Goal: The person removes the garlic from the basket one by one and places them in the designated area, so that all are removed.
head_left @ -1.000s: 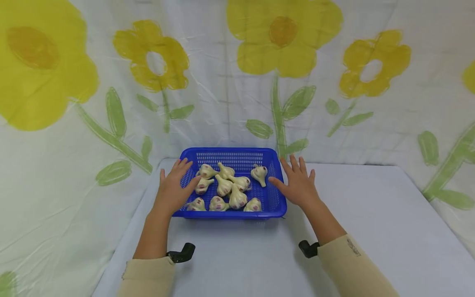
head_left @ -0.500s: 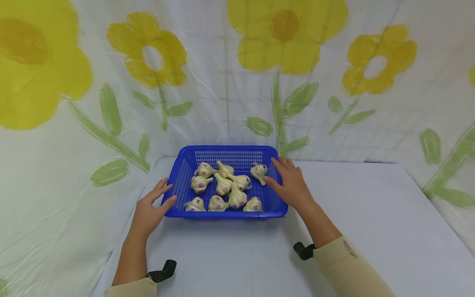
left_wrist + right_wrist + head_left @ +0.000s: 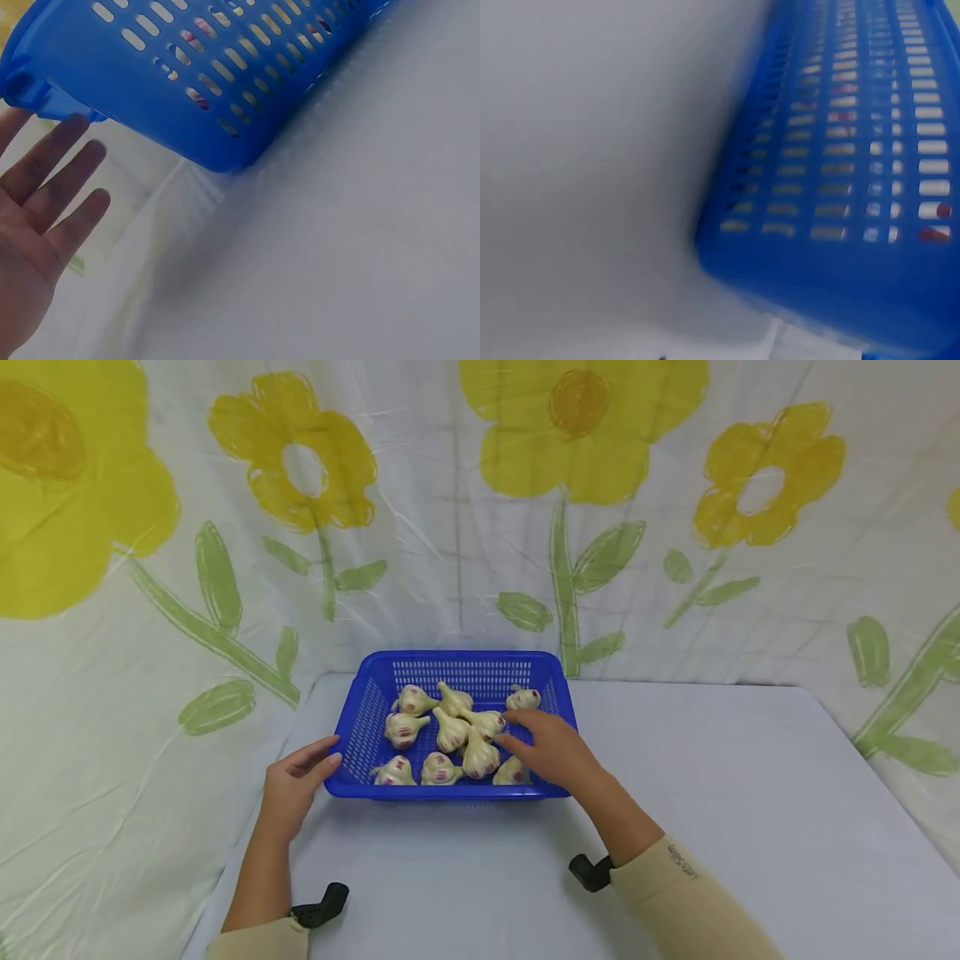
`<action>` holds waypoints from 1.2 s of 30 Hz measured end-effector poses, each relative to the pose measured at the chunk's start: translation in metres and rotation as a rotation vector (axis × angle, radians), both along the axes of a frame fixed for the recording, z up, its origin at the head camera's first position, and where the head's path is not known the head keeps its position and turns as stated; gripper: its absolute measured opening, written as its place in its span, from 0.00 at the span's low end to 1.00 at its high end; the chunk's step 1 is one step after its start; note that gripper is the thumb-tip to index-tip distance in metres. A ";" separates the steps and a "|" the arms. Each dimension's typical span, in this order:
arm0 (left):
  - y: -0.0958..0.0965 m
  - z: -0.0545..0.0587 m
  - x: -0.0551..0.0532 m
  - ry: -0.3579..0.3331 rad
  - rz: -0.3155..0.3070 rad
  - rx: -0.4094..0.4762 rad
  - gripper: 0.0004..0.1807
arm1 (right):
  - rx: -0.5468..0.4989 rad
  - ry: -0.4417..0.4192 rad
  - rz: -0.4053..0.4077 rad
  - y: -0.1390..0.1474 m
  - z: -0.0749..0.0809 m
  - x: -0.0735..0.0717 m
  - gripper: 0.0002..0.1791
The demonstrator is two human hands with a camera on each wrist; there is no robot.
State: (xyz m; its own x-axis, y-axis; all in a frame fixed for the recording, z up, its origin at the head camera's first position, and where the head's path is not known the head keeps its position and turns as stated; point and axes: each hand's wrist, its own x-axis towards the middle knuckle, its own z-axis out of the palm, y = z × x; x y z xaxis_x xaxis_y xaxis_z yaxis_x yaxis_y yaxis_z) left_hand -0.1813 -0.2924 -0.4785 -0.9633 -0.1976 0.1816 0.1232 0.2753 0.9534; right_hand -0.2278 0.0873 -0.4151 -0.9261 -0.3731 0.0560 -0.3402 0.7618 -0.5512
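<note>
Curtained tabletop workspace — wider room indeterminable — shown by 1 white-topped table (image 3: 465, 877) backed by white sheeting (image 3: 420, 602) bearing large yellow flowers (image 3: 581, 406).

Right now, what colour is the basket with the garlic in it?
The basket is blue, seen best from the head view.

The slotted blue basket (image 3: 450, 792) is showing smooth, faintly glossy plastic, the garlic bulbs (image 3: 480, 758) are wearing a smooth, soft sheen, the flower-printed curtain (image 3: 420, 585) is looking creased and slightly shiny, and the right sleeve (image 3: 690, 906) is presenting matt cloth.
</note>
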 end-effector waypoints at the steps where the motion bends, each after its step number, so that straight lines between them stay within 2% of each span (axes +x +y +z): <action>1: -0.001 -0.001 -0.002 -0.010 0.006 0.004 0.23 | -0.001 -0.008 0.019 -0.004 0.000 0.000 0.28; 4: -0.002 -0.004 -0.005 -0.033 0.000 0.064 0.20 | -0.008 -0.040 0.068 -0.016 0.000 0.000 0.26; 7: -0.002 -0.006 -0.007 -0.044 -0.051 0.218 0.15 | -0.005 -0.072 0.098 -0.026 -0.001 -0.002 0.24; 10: 0.000 -0.005 -0.009 -0.049 -0.110 0.363 0.11 | 0.017 -0.084 0.087 -0.033 -0.004 -0.005 0.21; 12: 0.003 -0.004 -0.011 -0.047 -0.128 0.407 0.11 | 0.022 -0.096 0.068 -0.036 -0.006 -0.008 0.20; 15: 0.005 -0.004 -0.012 -0.049 -0.113 0.428 0.12 | 0.004 -0.122 0.049 -0.039 -0.010 -0.011 0.20; 22: 0.007 -0.006 -0.011 -0.042 -0.059 0.393 0.10 | -0.055 -0.191 0.036 -0.040 -0.021 -0.016 0.21; 30: 0.011 -0.008 -0.012 -0.012 -0.017 0.405 0.09 | -0.003 -0.228 0.092 -0.043 -0.024 -0.021 0.30; 36: 0.012 -0.009 -0.012 -0.034 0.007 0.411 0.09 | 0.036 -0.257 0.129 -0.043 -0.028 -0.023 0.36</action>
State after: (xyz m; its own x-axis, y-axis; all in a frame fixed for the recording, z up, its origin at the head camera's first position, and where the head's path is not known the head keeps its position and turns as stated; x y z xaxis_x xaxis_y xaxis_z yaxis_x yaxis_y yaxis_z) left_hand -0.1937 -0.2800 -0.4878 -0.9658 -0.2533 0.0544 0.0895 -0.1290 0.9876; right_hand -0.2503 0.0445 -0.4431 -0.8532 -0.4859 -0.1897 -0.2881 0.7422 -0.6051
